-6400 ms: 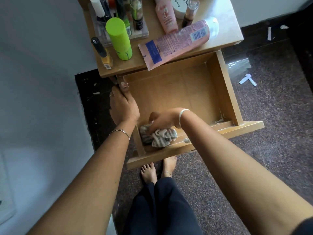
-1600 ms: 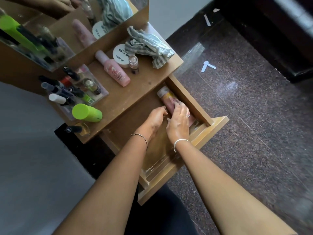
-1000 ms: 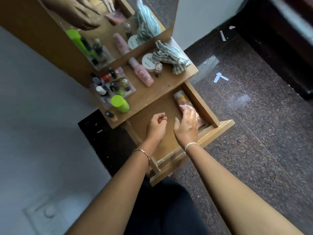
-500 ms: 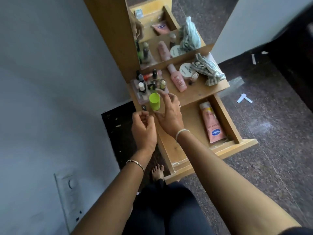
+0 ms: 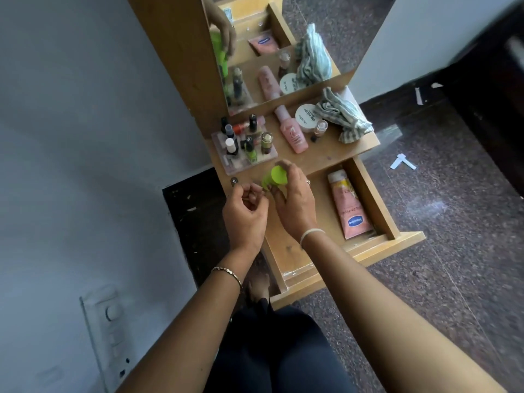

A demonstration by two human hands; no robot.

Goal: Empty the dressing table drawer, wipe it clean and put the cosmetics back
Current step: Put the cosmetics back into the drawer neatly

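The wooden drawer [image 5: 377,199] stands pulled out below the dressing table top [image 5: 326,157]. A pink lotion tube [image 5: 347,205] lies along the drawer's right side. My right hand [image 5: 295,199] grips a lime-green bottle [image 5: 275,178], tilted, just above the table's front edge. My left hand [image 5: 245,211] hovers beside it, fingers curled, holding nothing I can see. On the table top lie a striped cloth [image 5: 341,116], a pink bottle [image 5: 292,131], a white round jar [image 5: 306,117] and a small glass bottle [image 5: 319,130].
A clear tray of several nail polish bottles [image 5: 245,143] sits at the table's left rear, a dark-capped bottle [image 5: 234,181] at its front left corner. The mirror [image 5: 272,46] rises behind. A grey wall with a switch plate [image 5: 107,333] is on the left; speckled floor on the right.
The wiping cloth went from the drawer to the table top and the pink tube was laid in the drawer. My right hand then took hold of the green bottle and tilted it.
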